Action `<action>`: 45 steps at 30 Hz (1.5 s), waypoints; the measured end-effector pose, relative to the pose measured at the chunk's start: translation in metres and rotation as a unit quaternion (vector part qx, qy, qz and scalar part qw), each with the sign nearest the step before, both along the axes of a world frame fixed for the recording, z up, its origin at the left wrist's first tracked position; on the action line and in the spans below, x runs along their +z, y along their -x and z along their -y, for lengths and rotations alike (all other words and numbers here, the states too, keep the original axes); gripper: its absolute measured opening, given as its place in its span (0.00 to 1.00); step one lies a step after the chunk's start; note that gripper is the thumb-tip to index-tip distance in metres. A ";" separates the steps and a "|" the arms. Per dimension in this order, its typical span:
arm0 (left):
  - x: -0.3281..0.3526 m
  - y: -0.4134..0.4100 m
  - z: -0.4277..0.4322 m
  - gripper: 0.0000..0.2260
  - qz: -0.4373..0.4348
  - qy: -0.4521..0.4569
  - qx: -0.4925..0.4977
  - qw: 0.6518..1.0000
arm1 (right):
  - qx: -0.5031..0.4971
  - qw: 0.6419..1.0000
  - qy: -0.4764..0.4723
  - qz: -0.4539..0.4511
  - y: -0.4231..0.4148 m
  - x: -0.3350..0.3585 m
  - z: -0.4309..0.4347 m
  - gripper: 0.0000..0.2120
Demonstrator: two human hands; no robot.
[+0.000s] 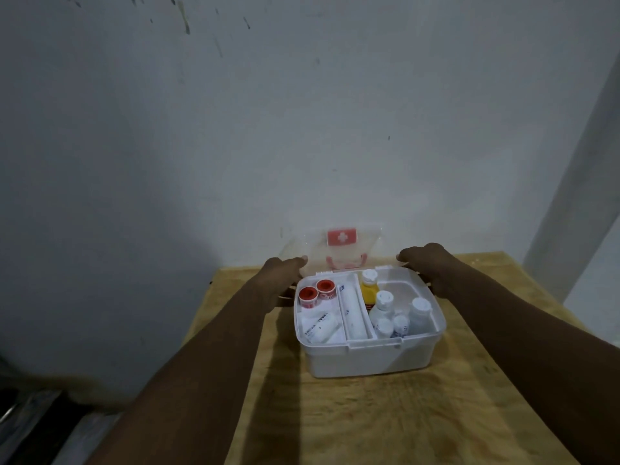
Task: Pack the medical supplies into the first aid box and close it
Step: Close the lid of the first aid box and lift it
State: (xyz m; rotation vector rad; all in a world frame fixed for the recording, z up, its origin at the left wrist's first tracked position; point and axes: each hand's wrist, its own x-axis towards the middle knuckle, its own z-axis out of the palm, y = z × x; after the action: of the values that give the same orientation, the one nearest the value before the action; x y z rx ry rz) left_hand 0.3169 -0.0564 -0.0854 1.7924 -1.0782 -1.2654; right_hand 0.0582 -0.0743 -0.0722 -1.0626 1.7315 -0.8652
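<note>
Our left hand (280, 268) reaches out to the left end of the clear lid (315, 245), and its fingers (298, 260) touch the lid's lower edge. Our right hand (424, 260) reaches to the right end of the same lid, with its fingertips at the lid's other corner. The two hands are far apart, one on each side of the box. We cannot tell if the hands are gripping the lid tight or only resting on it. The lid stands up at the back, wide open, and it has a red sticker (341, 237) with a white cross on it. A pink handle (345, 261) shows through the clear plastic. Below the lid sits the white first aid box (369, 360), in the middle of a yellow wooden table (385, 424). The box is full of things. On the left side we see two red rolls of tape (317, 292) side by side, and a white bandage pack (321, 327) lies in front of them. A long white roll (353, 312) lies in the thin middle part. On the right side stands a yellow bottle (368, 290) with a white cap, and some white bottles (399, 313) stand close together next to it. Behind the table is a plain grey wall (302, 112) with a few dark marks.
</note>
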 end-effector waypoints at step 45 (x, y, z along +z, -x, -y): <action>0.036 0.007 -0.078 0.22 0.078 0.131 -0.005 0.988 | 0.059 0.978 0.169 -0.110 0.018 0.018 -0.090 0.18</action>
State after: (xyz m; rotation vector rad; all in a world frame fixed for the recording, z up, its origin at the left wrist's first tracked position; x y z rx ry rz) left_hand 0.3103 0.0213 -0.0494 1.7072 -1.2768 -0.9501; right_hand 0.0404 0.0153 -0.0547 -1.5200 1.7146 -1.0210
